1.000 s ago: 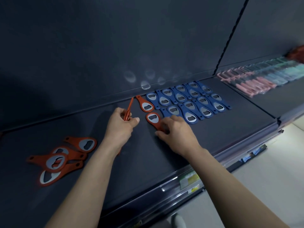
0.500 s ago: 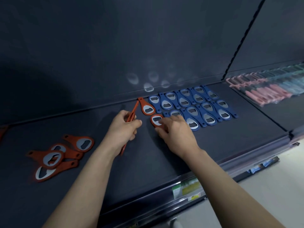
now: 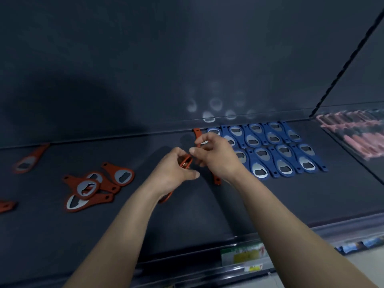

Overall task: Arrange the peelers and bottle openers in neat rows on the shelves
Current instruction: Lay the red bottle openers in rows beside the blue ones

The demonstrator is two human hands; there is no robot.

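Blue bottle openers [image 3: 276,150] lie in neat rows at the back right of the dark shelf [image 3: 207,215]. Two orange openers sit to their left: one at the back [image 3: 197,132] and one in front [image 3: 217,179], both mostly hidden by my right hand. My left hand [image 3: 173,173] is shut on a few orange bottle openers [image 3: 185,162] held edge-on. My right hand [image 3: 216,155] hovers beside it, its thumb and fingers pinched toward the top of that stack; whether it grips one I cannot tell. A loose pile of orange openers [image 3: 91,186] lies at the left.
Another orange opener [image 3: 29,161] lies at the far back left and one [image 3: 6,205] at the left edge. Pink peelers [image 3: 353,132] fill the neighbouring shelf at the right, behind a divider. Price labels [image 3: 243,256] line the shelf's front edge.
My right hand has lifted off the front orange opener on the shelf and moved left to the stack in my left hand. The view has shifted left.
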